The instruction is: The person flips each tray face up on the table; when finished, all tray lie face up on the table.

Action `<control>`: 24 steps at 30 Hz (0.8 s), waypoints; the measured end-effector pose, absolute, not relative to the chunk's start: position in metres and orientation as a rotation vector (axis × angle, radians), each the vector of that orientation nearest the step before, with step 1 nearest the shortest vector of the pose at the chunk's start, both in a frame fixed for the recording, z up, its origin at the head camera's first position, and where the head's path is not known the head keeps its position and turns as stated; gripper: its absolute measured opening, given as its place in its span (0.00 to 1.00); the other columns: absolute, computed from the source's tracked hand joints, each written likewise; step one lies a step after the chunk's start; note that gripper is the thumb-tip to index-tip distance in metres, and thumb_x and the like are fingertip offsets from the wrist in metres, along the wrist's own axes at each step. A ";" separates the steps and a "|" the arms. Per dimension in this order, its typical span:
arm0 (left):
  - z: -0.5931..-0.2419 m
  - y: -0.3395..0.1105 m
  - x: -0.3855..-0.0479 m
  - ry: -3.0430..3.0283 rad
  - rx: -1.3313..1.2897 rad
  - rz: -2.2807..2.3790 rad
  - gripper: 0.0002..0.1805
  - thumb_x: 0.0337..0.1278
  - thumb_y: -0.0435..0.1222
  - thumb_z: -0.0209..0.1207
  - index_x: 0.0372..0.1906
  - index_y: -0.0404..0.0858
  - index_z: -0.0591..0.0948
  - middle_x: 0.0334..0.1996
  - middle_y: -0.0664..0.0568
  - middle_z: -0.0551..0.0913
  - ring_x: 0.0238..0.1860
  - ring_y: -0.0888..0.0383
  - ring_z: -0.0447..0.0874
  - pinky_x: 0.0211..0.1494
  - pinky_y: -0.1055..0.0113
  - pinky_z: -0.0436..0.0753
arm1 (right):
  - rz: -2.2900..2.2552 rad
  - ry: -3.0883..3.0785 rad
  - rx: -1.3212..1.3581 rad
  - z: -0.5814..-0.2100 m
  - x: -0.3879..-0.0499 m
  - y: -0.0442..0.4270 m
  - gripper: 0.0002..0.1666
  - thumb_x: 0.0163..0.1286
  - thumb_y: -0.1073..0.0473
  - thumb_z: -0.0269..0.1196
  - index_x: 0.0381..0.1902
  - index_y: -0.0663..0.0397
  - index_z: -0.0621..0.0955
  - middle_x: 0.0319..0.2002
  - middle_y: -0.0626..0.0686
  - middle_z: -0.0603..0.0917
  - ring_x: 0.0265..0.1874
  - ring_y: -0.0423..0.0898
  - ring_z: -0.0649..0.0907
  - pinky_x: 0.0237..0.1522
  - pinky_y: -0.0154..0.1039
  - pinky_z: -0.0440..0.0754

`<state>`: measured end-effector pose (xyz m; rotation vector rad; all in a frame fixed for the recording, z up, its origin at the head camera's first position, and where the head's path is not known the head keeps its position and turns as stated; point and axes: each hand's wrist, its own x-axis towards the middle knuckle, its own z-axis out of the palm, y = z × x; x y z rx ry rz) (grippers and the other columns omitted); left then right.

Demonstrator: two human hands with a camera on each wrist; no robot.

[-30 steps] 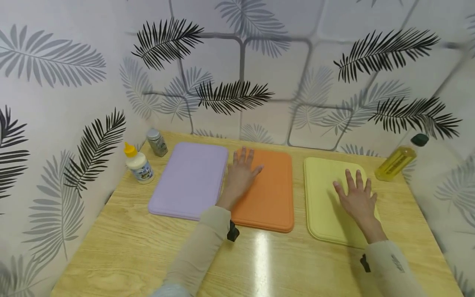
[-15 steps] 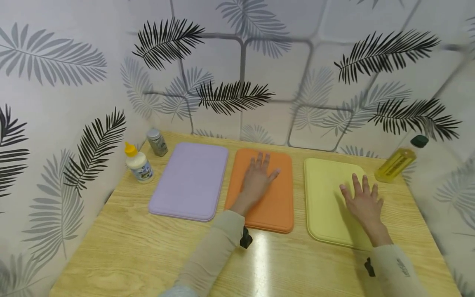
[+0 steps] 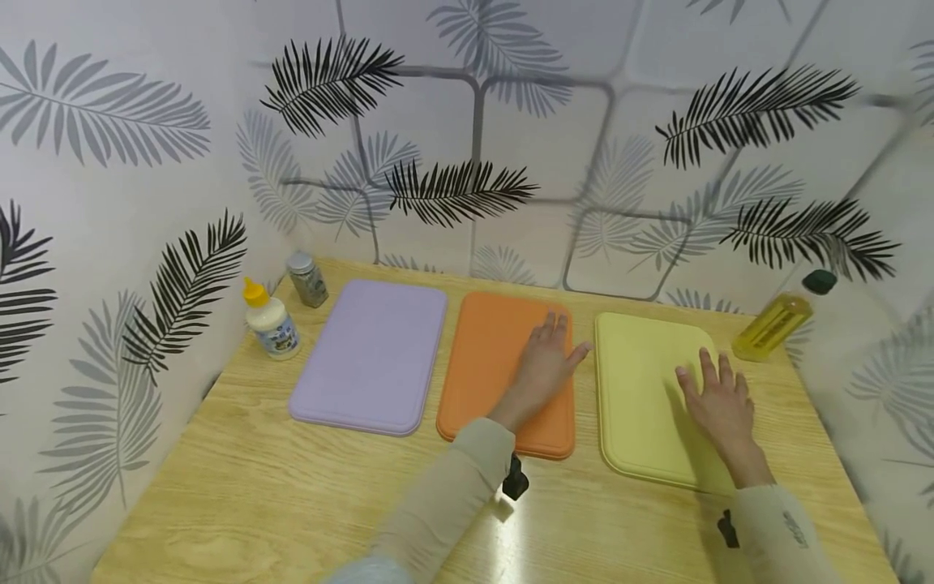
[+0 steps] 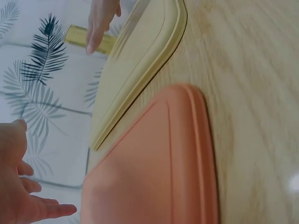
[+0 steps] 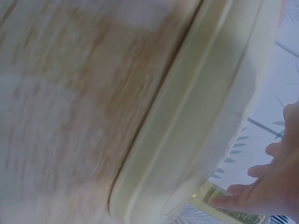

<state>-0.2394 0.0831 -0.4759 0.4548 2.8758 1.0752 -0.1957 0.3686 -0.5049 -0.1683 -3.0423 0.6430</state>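
Three flat rectangular boards with rounded corners lie side by side: a lilac one (image 3: 372, 357), an orange one (image 3: 481, 357) and a yellow one (image 3: 635, 381). Over the right part of the orange board is my left hand (image 3: 541, 367), its fingers spread and holding nothing. The left wrist view shows that hand (image 4: 23, 182) raised off the orange board (image 4: 140, 186). My right hand (image 3: 722, 405) hovers with fingers apart over the right side of the yellow board, casting a shadow on it. The right wrist view has the hand (image 5: 271, 177) beyond the yellow board's edge (image 5: 187, 121).
At the left rear of the wooden table (image 3: 241, 487) stand a white glue bottle with a yellow cap (image 3: 273, 324) and a small grey-lidded jar (image 3: 308, 280). A bottle of yellow liquid with a dark green cap (image 3: 777, 324) is at the right rear. Patterned walls (image 3: 511, 130) rise behind.
My left hand has moved right, from the gap between the lilac and orange boards to the orange board's right side. My right hand has shifted slightly right and down. The boards stay put.
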 end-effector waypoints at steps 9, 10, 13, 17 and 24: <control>-0.478 0.105 -0.223 2.760 0.367 1.213 0.38 0.71 0.58 0.42 0.75 0.37 0.56 0.75 0.43 0.53 0.73 0.47 0.55 0.71 0.56 0.63 | 0.663 -3.051 -0.171 -0.511 -0.192 0.369 0.45 0.76 0.34 0.34 0.76 0.59 0.41 0.71 0.75 0.39 0.63 0.84 0.46 0.53 0.81 0.52; -0.480 0.109 -0.222 2.755 0.377 1.213 0.38 0.71 0.58 0.42 0.75 0.37 0.57 0.75 0.43 0.53 0.72 0.48 0.55 0.71 0.57 0.63 | 0.658 -3.053 -0.169 -0.511 -0.193 0.370 0.45 0.76 0.34 0.34 0.76 0.59 0.42 0.71 0.76 0.39 0.62 0.84 0.47 0.53 0.81 0.52; -0.484 0.120 -0.220 2.744 0.418 1.185 0.39 0.70 0.58 0.42 0.74 0.37 0.57 0.74 0.44 0.54 0.72 0.49 0.56 0.71 0.58 0.64 | 0.666 -3.065 -0.176 -0.512 -0.193 0.372 0.46 0.76 0.33 0.34 0.76 0.59 0.42 0.71 0.76 0.38 0.61 0.85 0.48 0.52 0.81 0.52; -0.485 0.129 -0.216 2.706 0.432 1.161 0.38 0.70 0.58 0.43 0.74 0.38 0.58 0.74 0.44 0.56 0.72 0.47 0.57 0.70 0.57 0.65 | 0.694 -3.089 -0.203 -0.514 -0.192 0.373 0.46 0.75 0.33 0.34 0.76 0.59 0.41 0.71 0.76 0.36 0.60 0.87 0.48 0.50 0.82 0.54; -0.493 0.137 -0.213 2.681 0.407 1.105 0.39 0.69 0.59 0.42 0.74 0.40 0.57 0.74 0.44 0.55 0.72 0.46 0.56 0.70 0.55 0.64 | 0.715 -3.113 -0.261 -0.521 -0.192 0.374 0.47 0.75 0.32 0.32 0.76 0.58 0.39 0.70 0.79 0.35 0.59 0.87 0.50 0.47 0.82 0.57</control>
